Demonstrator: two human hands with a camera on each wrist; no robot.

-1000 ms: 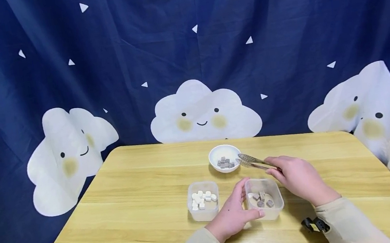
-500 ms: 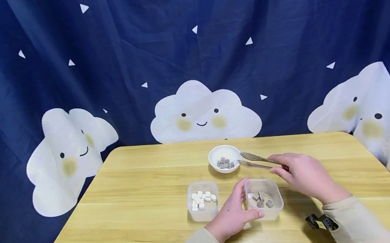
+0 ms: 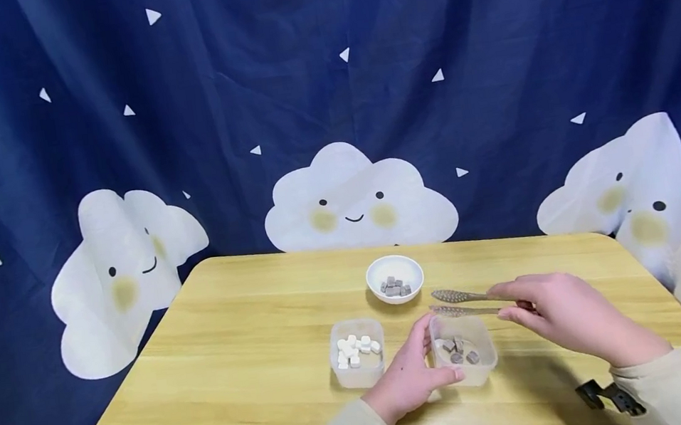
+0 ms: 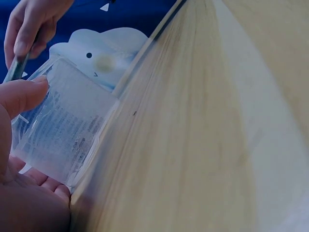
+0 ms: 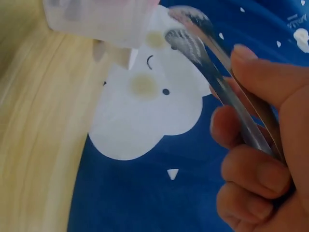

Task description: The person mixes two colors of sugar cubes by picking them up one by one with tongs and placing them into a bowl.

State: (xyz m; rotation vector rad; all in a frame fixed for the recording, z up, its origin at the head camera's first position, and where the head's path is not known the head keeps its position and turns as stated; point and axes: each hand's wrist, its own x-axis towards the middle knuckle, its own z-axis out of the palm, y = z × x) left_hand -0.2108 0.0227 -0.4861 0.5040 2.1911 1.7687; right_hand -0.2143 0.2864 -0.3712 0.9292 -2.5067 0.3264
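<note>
My right hand (image 3: 560,309) grips metal tongs (image 3: 464,294) whose perforated tips stand apart with nothing between them. The tips hang just behind the right-hand clear plastic container (image 3: 485,358), which holds several grey-brown cubes (image 3: 456,352). Around the near left corner of that container, my left hand (image 3: 409,372) is curled, thumb on the front rim and fingers along the side. In the left wrist view, the thumb and fingers (image 4: 48,181) hold the container wall (image 4: 72,121). In the right wrist view, fingers wrap the tongs (image 5: 227,92).
Beyond the containers sits a white bowl (image 3: 413,271) with several grey-brown cubes (image 3: 394,286) in it. A second clear container (image 3: 360,378) with several white cubes (image 3: 348,348) stands left of my left hand. The wooden table (image 3: 226,371) ends at a blue curtain (image 3: 295,67).
My right hand has drawn the tongs away from the bowl, rightward and nearer, to behind the right container. The left hand keeps its hold on that container.
</note>
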